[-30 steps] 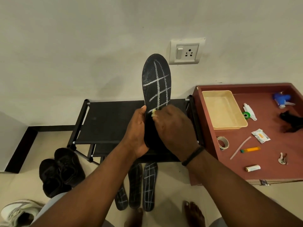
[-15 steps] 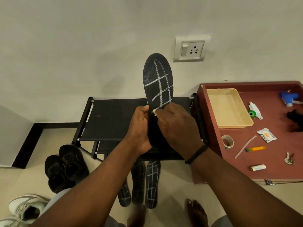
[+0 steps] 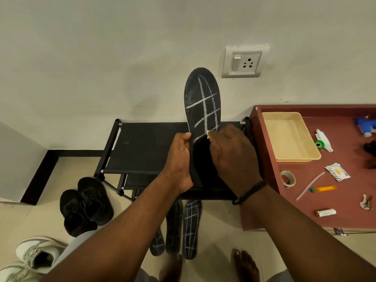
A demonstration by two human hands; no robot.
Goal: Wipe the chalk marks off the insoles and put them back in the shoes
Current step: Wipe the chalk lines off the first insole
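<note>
Left hand [image 3: 180, 159] grips insole [image 3: 202, 110] upright at centre frame, toe at 12, bracing it. Right hand [image 3: 234, 155] pinches yellow wipe [image 3: 208, 137] on chalk grid. Black shoes [image 3: 85, 204] at 8.

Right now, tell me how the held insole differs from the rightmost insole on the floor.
The held insole stands upright in both hands; the floor insole lies flat. The held insole's lower half is chalk-free; the floor insole's grid runs along its whole visible length. Both are black with white chalk lines.
</note>
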